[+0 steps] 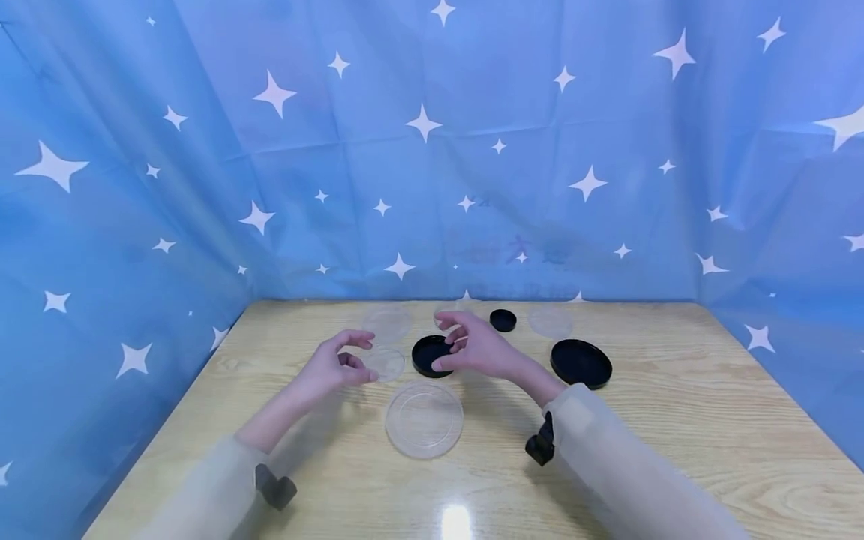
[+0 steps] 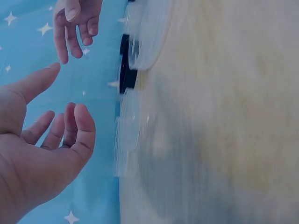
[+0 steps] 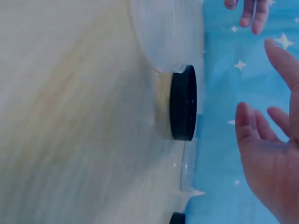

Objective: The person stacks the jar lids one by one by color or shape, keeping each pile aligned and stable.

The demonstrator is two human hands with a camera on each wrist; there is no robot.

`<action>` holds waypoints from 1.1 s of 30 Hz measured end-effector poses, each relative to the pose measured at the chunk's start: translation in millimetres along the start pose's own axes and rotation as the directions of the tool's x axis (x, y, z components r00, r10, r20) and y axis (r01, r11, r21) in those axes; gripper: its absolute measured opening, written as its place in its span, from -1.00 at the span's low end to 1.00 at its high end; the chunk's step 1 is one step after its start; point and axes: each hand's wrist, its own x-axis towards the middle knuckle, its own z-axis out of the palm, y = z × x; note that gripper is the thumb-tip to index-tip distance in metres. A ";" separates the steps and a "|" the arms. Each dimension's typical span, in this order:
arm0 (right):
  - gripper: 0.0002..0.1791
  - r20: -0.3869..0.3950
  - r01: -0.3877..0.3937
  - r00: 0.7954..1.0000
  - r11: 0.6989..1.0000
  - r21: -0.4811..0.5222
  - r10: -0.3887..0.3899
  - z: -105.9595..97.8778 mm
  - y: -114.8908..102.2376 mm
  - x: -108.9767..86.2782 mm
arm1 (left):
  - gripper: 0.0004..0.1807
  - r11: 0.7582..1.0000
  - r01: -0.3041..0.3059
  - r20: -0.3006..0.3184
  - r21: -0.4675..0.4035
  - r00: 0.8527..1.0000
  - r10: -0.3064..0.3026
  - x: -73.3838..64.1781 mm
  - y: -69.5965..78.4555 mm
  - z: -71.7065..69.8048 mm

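My left hand (image 1: 340, 361) hovers above the table with relaxed, slightly bent fingers and nothing in them. In the head view it overlaps the edge of a small clear round plastic piece (image 1: 388, 364). To its right, my right hand (image 1: 475, 346) is also raised and holds nothing, its thumb and fingers apart. Below it in the head view sits a medium black round dish-like piece (image 1: 425, 356), partly hidden by the hand. A large clear round plastic piece (image 1: 424, 420) lies in front, between my forearms. The left wrist view shows both hands lifted off the tabletop.
Farther back are a clear disc (image 1: 387, 322), a small black round piece (image 1: 502, 320) and another clear disc (image 1: 550, 321). A large black round dish (image 1: 581, 364) sits to the right. A blue starry curtain (image 1: 432, 187) stands behind the wooden table (image 1: 675, 420).
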 end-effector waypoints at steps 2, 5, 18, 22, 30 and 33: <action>-0.08 -0.007 -0.019 1.000 1.000 -0.003 0.019 -2.2 -2.1 8.8 | -0.26 1.000 -0.008 -0.018 -0.010 1.000 0.008 6.5 -0.7 -6.0; -0.07 -0.014 -0.051 0.999 0.999 -0.006 0.051 -4.1 -2.9 21.6 | -0.28 1.000 0.009 -0.046 -0.007 0.999 -0.010 14.9 -3.2 -14.3; -0.07 -0.034 -0.055 0.998 0.998 0.006 0.056 7.1 7.4 62.5 | -0.26 0.992 0.059 -0.112 -0.113 0.991 -0.072 46.7 -21.9 -36.2; -0.07 -0.051 -0.047 0.998 0.999 0.007 0.047 10.6 9.0 71.4 | -0.24 0.991 0.061 -0.120 -0.123 0.990 -0.076 56.6 -27.3 -37.1; -0.06 -0.060 -0.083 0.994 0.993 0.079 0.087 15.9 16.2 83.6 | -0.21 0.989 0.087 -0.143 -0.119 0.984 -0.104 70.1 -38.7 -40.3; -0.03 -0.050 -0.093 0.994 0.993 0.076 0.097 20.0 16.9 87.4 | -0.21 0.987 0.095 -0.146 -0.129 0.983 -0.114 72.5 -43.5 -42.2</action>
